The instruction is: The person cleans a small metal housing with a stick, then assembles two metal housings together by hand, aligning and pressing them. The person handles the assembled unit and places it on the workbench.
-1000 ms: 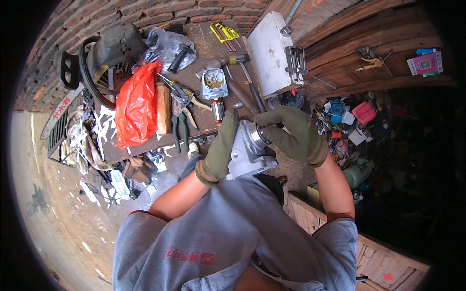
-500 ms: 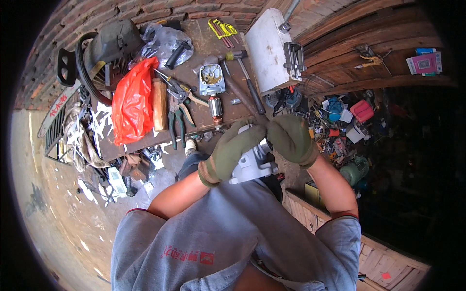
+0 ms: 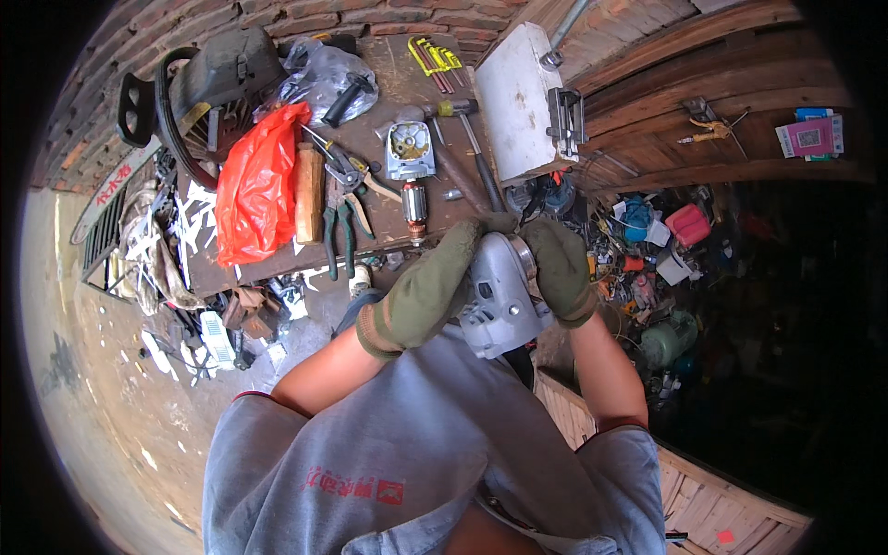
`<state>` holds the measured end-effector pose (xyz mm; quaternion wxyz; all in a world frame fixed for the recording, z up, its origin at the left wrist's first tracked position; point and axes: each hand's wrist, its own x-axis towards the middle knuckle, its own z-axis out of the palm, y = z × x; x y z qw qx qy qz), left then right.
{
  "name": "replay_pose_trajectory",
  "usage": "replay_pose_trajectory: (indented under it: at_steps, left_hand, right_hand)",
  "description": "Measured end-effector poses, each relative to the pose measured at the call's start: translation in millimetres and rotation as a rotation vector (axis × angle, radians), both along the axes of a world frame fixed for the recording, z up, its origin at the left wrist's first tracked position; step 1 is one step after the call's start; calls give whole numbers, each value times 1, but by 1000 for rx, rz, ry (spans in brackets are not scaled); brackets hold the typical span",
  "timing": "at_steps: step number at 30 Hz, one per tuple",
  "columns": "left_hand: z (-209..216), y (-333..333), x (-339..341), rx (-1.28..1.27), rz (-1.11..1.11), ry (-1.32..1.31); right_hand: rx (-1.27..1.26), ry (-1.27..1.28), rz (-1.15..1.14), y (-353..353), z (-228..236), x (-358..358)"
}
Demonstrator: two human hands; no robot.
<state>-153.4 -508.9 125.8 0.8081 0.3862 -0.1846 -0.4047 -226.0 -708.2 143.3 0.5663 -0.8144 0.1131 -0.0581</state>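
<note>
Close to my body I hold a grey cast-metal gear housing [image 3: 502, 305], shaped like the head of a power tool. My left hand [image 3: 433, 287], in a green knit glove, wraps its far left side. My right hand [image 3: 561, 270], gloved alike, has its fingers closed at the round metal collar [image 3: 525, 257] on the right side; the fingertips are partly hidden. Beyond, on the bench, lie an open gear case [image 3: 409, 148] with grease inside and a motor armature [image 3: 415, 211] with copper at its near end.
The brown bench [image 3: 388, 236] carries green-handled pliers [image 3: 339, 227], a wooden block [image 3: 308, 194], a red plastic bag [image 3: 264, 185], a hammer [image 3: 479, 153], yellow-held hex keys [image 3: 435, 60] and a chainsaw [image 3: 217, 79]. A white metal case [image 3: 523, 102] stands right. Scrap parts [image 3: 638, 268] cover the right-hand floor.
The housing has turned in my hands, so that more of its side shows, and sits slightly further right. My right hand has shifted to its collar side. The bench things lie as before.
</note>
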Motion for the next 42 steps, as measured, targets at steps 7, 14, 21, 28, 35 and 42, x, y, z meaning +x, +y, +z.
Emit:
replay_pose_trajectory:
  at_steps: [7, 14, 21, 28, 35, 42]
  left_hand:
    - [-25, 2, 1, 35, -97, 56]
    - [-29, 7, 6, 177, 15, -283]
    - [-20, 5, 6, 39, 35, 158]
    - [-17, 11, 6, -152, -62, 128]
    - [-26, 12, 7, 145, 18, 224]
    - [-48, 12, 12, 68, 55, -1]
  right_hand:
    - [3, -19, -62, 10, -7, -2]
    - [-317, 83, 117, 30, 25, 14]
    - [-307, 10, 165, 37, 19, 20]
    - [-724, -359, 476, 20, 13, 18]
    - [-299, 185, 175, 42, 9, 21]
    - [-845, -172, 323, 34, -2, 24]
